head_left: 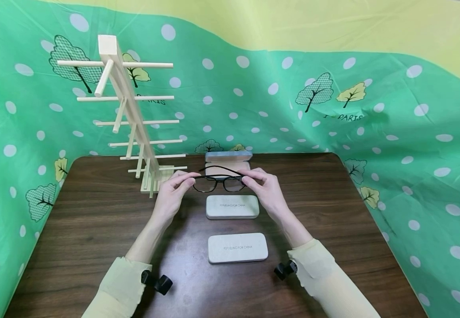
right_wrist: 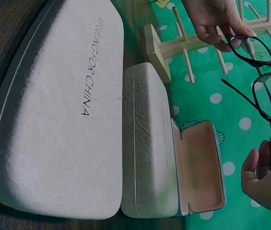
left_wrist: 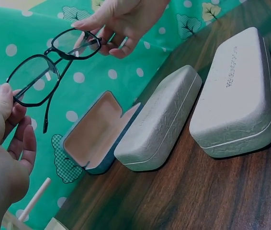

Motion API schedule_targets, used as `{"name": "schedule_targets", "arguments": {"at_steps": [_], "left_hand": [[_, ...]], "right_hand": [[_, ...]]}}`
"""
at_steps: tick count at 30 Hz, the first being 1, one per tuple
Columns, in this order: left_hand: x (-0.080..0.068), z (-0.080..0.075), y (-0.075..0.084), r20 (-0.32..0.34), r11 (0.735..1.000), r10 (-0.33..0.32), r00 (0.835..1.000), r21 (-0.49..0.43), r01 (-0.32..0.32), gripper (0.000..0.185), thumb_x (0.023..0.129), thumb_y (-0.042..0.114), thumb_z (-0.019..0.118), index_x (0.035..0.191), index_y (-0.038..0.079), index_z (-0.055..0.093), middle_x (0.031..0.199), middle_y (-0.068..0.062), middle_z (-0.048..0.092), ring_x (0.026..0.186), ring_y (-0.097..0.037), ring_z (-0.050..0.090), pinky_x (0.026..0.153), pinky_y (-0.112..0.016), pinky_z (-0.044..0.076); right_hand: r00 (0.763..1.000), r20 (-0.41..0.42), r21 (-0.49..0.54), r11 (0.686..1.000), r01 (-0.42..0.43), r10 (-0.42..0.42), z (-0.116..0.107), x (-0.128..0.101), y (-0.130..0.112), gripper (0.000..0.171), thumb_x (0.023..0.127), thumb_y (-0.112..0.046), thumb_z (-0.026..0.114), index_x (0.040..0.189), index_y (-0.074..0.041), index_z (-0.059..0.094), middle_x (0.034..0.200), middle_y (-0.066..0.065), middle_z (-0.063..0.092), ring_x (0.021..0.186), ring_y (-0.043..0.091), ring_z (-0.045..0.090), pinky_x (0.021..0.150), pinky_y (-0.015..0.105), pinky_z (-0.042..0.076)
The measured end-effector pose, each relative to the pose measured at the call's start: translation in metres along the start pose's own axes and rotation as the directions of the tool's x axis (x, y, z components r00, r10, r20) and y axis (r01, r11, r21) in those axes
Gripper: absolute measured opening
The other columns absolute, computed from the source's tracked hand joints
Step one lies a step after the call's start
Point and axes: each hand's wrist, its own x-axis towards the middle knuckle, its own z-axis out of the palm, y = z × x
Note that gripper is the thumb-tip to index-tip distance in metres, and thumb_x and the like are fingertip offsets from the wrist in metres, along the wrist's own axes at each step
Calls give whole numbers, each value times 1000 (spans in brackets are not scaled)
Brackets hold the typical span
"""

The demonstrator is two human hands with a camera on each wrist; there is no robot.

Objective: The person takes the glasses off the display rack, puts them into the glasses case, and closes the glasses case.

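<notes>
Nearest the person, at about 6 o'clock on the dark wooden table, lies a closed grey case, long axis running 9 to 3 o'clock, with printed lettering on its lid. Just beyond it toward 12 o'clock, a little apart, lies a second closed case, set the same way.

Above that second case, lifted off the table, are the black-framed glasses. Their long axis runs 9 to 3 o'clock, the lenses side by side. The temples are unfolded and reach toward 12 o'clock, away from the person, so the front faces the person. The left hand pinches the frame's 9 o'clock end between thumb and fingertips; in the left wrist view the thumb lies against the lens rim. The right hand pinches the 3 o'clock end in the same way, its other fingers loosely curled.

Past the glasses, at 12 o'clock, an open case sits with its lid standing up at the far side and its pale lining showing.

At about 10 o'clock stands a wooden rack with tiers of thin crosswise rods, leaning back. Behind the table hangs a green dotted cloth printed with trees.
</notes>
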Motion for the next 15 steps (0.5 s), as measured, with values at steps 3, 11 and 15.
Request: {"name": "schedule_targets", "arguments": {"at_steps": [3, 11, 15], "left_hand": [[0, 0, 0, 2, 1000, -2, 1000, 0, 2, 24, 101, 19, 66, 119, 7, 76, 107, -9, 64, 94, -5, 57, 87, -17, 51], [1, 2, 0, -3, 1000, -4, 1000, 2, 4, 23, 101, 17, 66, 119, 7, 77, 106, -5, 66, 95, -5, 58, 87, -17, 51], [1, 2, -1, -4, 1000, -9, 1000, -9, 9, 24, 101, 18, 67, 120, 7, 76, 108, -9, 66, 96, -5, 58, 88, -18, 52]], "right_hand": [[1000, 1, 3, 1000, -2, 2, 0, 0, 1, 28, 97, -19, 72, 123, -11, 76, 114, 12, 70, 107, 7, 61, 88, 16, 50], [1000, 1, 6, 1000, 3, -3, -1, 1, 3, 25, 98, -18, 71, 122, -10, 76, 117, 15, 70, 112, 8, 61, 90, 15, 50], [1000, 4, 2, 1000, 7, -7, -2, 1, 3, 26, 98, -20, 71, 121, -10, 76, 118, 15, 71, 113, 8, 61, 92, 15, 50]]}}
